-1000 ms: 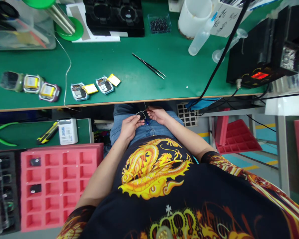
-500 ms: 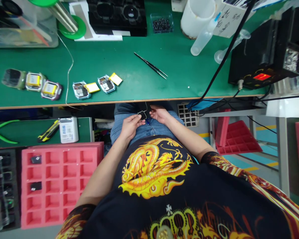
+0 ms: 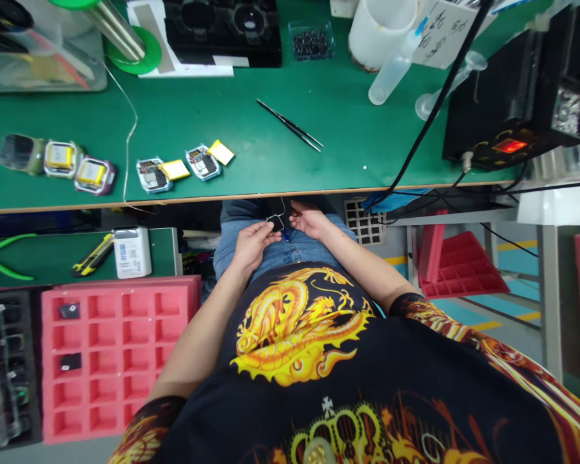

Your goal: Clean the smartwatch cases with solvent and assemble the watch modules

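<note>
My left hand [image 3: 256,241] is over my lap, below the table edge, its thumb and fingertips closed on a small black square piece [image 3: 274,223] with a pale rim. A thin pale wire [image 3: 283,205] runs down beside this piece; I cannot tell whether it is joined to it. Just to the right is my right hand [image 3: 310,219], its fingers loosely curled and the thumb apart, with nothing visible between them. On the table above lie two opened watch bodies [image 3: 153,176] with yellow batteries [image 3: 174,169] beside them. A pair of tweezers [image 3: 290,125] rests farther right.
Several closed-up watches [image 3: 60,158] sit at the left. A solder spool [image 3: 125,42], screw box [image 3: 310,42], bottle [image 3: 391,77] and black powered unit [image 3: 493,109] stand along the back and right. A pink foam tray [image 3: 101,386] and a cutter [image 3: 93,255] are at lower left.
The view has shifted slightly, so the table items appear a little farther left and up. Both hands keep nearly the same place and pose.
</note>
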Demonstrator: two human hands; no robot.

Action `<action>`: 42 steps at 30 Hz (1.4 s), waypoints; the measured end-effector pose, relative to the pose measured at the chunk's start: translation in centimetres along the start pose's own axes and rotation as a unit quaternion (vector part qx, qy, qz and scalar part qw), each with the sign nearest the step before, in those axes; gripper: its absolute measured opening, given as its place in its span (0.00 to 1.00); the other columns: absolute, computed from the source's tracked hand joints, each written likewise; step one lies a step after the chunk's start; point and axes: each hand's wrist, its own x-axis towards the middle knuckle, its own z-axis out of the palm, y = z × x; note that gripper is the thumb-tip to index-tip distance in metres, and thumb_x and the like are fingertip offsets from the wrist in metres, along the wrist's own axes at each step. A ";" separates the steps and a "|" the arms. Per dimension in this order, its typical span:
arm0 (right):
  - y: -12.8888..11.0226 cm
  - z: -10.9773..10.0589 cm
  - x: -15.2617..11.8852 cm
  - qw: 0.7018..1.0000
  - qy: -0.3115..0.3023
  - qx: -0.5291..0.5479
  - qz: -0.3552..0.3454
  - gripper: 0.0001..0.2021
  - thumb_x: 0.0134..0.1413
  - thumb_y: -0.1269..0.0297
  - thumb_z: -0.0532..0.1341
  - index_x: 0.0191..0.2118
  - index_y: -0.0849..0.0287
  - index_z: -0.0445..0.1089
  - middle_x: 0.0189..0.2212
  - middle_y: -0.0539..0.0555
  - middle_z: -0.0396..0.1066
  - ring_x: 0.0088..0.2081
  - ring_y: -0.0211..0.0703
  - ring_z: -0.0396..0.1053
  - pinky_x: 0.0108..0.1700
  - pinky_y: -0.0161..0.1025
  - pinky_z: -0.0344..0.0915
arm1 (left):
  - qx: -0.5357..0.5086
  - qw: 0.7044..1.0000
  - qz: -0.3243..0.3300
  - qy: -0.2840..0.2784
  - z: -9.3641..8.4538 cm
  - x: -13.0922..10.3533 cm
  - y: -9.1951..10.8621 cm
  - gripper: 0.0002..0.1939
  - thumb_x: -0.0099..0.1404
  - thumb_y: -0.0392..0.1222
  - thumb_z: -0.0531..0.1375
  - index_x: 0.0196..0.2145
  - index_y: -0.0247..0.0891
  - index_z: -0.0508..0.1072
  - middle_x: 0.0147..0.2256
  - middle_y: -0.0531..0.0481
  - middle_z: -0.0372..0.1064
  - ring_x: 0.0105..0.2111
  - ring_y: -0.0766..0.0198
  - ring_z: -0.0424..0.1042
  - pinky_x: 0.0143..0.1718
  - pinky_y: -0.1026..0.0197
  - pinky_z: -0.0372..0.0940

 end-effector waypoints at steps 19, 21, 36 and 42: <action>0.0 0.2 0.0 1.000 0.006 0.000 0.009 0.18 0.66 0.58 0.72 0.31 0.57 0.65 0.22 0.46 0.66 0.24 0.34 0.67 0.24 0.32 0.63 | 0.005 1.000 0.005 -0.005 0.1 -0.1 0.1 0.23 0.52 0.50 0.81 0.35 0.32 0.80 0.30 0.48 0.75 0.33 0.58 0.80 0.40 0.55 0.77; 0.0 0.2 0.0 1.000 0.006 0.001 0.009 0.18 0.67 0.59 0.71 0.31 0.57 0.65 0.22 0.46 0.66 0.24 0.34 0.67 0.24 0.32 0.63 | 0.002 1.000 0.005 -0.003 0.1 -0.1 0.2 0.24 0.51 0.50 0.81 0.35 0.32 0.80 0.30 0.48 0.75 0.33 0.58 0.80 0.39 0.55 0.77; -0.1 0.3 -0.1 1.000 0.011 0.000 0.015 0.15 0.73 0.64 0.65 0.32 0.58 0.65 0.22 0.45 0.67 0.22 0.33 0.67 0.24 0.31 0.64 | -0.002 1.000 0.004 0.000 0.1 0.0 0.0 0.25 0.49 0.51 0.82 0.34 0.32 0.80 0.29 0.49 0.74 0.32 0.60 0.80 0.38 0.57 0.78; -0.2 0.4 -0.3 1.000 0.011 0.003 0.014 0.15 0.76 0.67 0.61 0.32 0.59 0.65 0.22 0.45 0.66 0.22 0.33 0.68 0.24 0.31 0.64 | -0.002 1.000 0.003 0.004 0.1 0.1 0.0 0.25 0.49 0.51 0.82 0.34 0.31 0.80 0.29 0.49 0.74 0.32 0.59 0.80 0.38 0.56 0.78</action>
